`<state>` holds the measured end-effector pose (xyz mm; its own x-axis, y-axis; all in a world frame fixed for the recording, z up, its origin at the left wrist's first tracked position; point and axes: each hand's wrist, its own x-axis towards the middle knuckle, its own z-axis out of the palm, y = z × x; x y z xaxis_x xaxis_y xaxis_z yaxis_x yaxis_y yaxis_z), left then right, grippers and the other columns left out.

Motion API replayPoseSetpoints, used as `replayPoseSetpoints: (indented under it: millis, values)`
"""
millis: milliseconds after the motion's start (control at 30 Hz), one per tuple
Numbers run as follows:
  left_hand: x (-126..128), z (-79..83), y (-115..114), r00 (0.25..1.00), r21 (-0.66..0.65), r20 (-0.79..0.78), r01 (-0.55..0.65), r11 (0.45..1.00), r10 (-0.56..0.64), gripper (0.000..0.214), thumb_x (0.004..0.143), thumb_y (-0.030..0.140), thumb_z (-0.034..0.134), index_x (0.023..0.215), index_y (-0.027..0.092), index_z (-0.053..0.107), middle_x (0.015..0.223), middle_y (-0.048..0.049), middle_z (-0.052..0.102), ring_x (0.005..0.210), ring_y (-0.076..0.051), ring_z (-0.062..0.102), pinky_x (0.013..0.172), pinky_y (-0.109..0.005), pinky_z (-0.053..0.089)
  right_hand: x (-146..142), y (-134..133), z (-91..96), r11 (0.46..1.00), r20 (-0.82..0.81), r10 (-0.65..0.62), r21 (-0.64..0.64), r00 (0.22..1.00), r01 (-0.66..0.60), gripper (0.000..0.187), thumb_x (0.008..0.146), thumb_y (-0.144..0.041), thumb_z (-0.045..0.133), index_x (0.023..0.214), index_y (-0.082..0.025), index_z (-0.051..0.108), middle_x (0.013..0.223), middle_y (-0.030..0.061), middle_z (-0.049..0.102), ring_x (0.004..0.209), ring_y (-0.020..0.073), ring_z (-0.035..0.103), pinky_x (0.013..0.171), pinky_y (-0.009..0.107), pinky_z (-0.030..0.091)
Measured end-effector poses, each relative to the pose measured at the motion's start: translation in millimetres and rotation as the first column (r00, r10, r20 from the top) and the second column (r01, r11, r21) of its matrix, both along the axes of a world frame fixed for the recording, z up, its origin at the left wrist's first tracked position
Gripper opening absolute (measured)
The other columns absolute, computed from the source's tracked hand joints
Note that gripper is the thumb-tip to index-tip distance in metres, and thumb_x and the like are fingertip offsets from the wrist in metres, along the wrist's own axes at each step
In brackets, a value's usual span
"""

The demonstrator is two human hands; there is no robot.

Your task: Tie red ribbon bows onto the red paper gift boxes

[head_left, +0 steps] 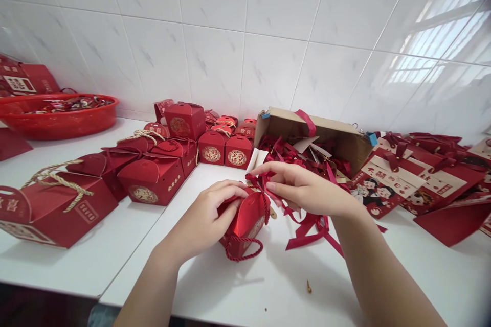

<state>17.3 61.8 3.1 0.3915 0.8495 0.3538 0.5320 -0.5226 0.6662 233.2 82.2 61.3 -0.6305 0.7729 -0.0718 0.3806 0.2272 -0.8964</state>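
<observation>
A small red gift box [245, 225] stands on the white table in front of me, its curved top flap raised. My left hand [215, 209] is closed around the box's left side and top, with the fingertips at the flap. My right hand [301, 186] is at the upper right of the box, its thumb and fingers closed on red cord by the top. A twisted red cord [245, 256] hangs in a loop at the front of the box. Loose dark red ribbons [310, 237] lie under and beside my right hand.
Behind stands a cardboard carton [326, 127] of ribbons. Finished-looking red boxes [151, 179] crowd the left and back. A red plastic basin [61, 120] holds wrapped pieces. Red gift bags [372, 181] lie at right. A small gold-coloured piece [309, 286] lies near the front.
</observation>
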Motion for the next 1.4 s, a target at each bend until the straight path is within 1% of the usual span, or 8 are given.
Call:
replayPoseSetpoints:
  millis: [100,233,400,600,867,1033,1267,1400]
  values:
    - [2,-0.7,0,1.0,-0.006,-0.002,-0.006,1.0,0.006,0.021,0.091,0.023,0.048,0.1,0.026,0.067,0.117,-0.0023,0.064,0.107,-0.018,0.06,0.093,-0.029,0.048,-5,3,-4.5,0.996,0.01,0.034,-0.086,0.999,-0.033,0.032,0.094,-0.031,0.044,0.125,-0.025,0.051,0.062,-0.005,0.047,0.05,0.0073,0.04,0.045,0.017,0.032]
    - [3,-2.1,0,1.0,0.001,-0.019,-0.018,1.0,0.018,0.023,0.091,0.027,0.048,0.103,0.028,0.068,0.12,-0.0025,0.062,0.107,-0.018,0.059,0.093,-0.029,0.048,-10,4,-10.6,0.997,0.051,-0.009,-0.07,0.999,0.012,0.037,0.094,-0.031,0.044,0.13,-0.025,0.047,0.061,-0.0038,0.052,0.055,0.0093,0.047,0.046,0.017,0.035]
    - [2,-4.1,1,0.999,0.015,-0.018,-0.028,1.0,0.028,0.025,0.09,0.025,0.049,0.106,0.027,0.068,0.121,-0.0039,0.062,0.11,-0.02,0.059,0.095,-0.032,0.048,-10,2,-14.2,0.996,0.163,0.05,-0.084,0.985,-0.037,0.048,0.093,-0.029,0.045,0.14,-0.03,0.036,0.067,-0.0027,0.061,0.054,0.0096,0.048,0.046,0.018,0.037]
    - [4,-2.4,0,1.0,0.024,-0.025,-0.015,1.0,0.016,0.025,0.09,0.024,0.048,0.103,0.027,0.069,0.115,-0.004,0.064,0.109,-0.021,0.058,0.096,-0.034,0.048,-11,3,-18.9,0.993,0.182,0.063,-0.109,0.981,-0.043,0.06,0.092,-0.028,0.046,0.146,-0.032,0.022,0.07,-0.0017,0.063,0.056,0.011,0.052,0.049,0.02,0.043]
    - [4,-2.6,2,0.999,0.026,-0.031,-0.025,0.999,0.026,0.028,0.091,0.023,0.047,0.107,0.028,0.069,0.116,-0.0037,0.063,0.11,-0.02,0.057,0.097,-0.034,0.047,-10,6,-20.7,0.99,0.186,0.079,-0.13,0.979,-0.055,0.058,0.091,-0.024,0.046,0.145,-0.03,0.025,0.071,-0.0023,0.059,0.052,0.0092,0.05,0.046,0.018,0.041]
    - [5,-2.3,1,0.999,0.012,-0.036,-0.024,1.0,0.024,0.029,0.09,0.021,0.047,0.107,0.029,0.069,0.115,-0.0028,0.062,0.111,-0.02,0.055,0.097,-0.034,0.047,-11,7,-21.3,0.987,0.167,0.099,-0.14,0.981,-0.076,0.055,0.09,-0.027,0.046,0.142,-0.032,0.029,0.069,-0.0033,0.059,0.053,0.0095,0.049,0.049,0.02,0.043]
    - [8,-4.7,0,0.999,0.021,-0.015,-0.041,0.999,0.042,0.024,0.088,0.021,0.048,0.089,0.027,0.071,0.106,-0.0038,0.064,0.106,-0.022,0.056,0.093,-0.036,0.048,-17,4,-19.3,0.994,0.155,0.047,-0.102,0.987,-0.031,0.052,0.091,-0.029,0.047,0.141,-0.028,0.032,0.07,-0.0031,0.056,0.059,0.0103,0.051,0.049,0.019,0.043]
    - [9,-6.7,0,0.997,0.031,0.029,-0.07,0.997,0.07,0.021,0.086,0.018,0.05,0.085,0.026,0.069,0.103,-0.0027,0.063,0.101,-0.02,0.059,0.089,-0.033,0.049,-17,2,-17.4,0.998,0.172,0.035,-0.062,0.984,-0.025,0.051,0.091,-0.031,0.048,0.14,-0.027,0.034,0.072,-0.0018,0.059,0.059,0.011,0.053,0.05,0.02,0.042]
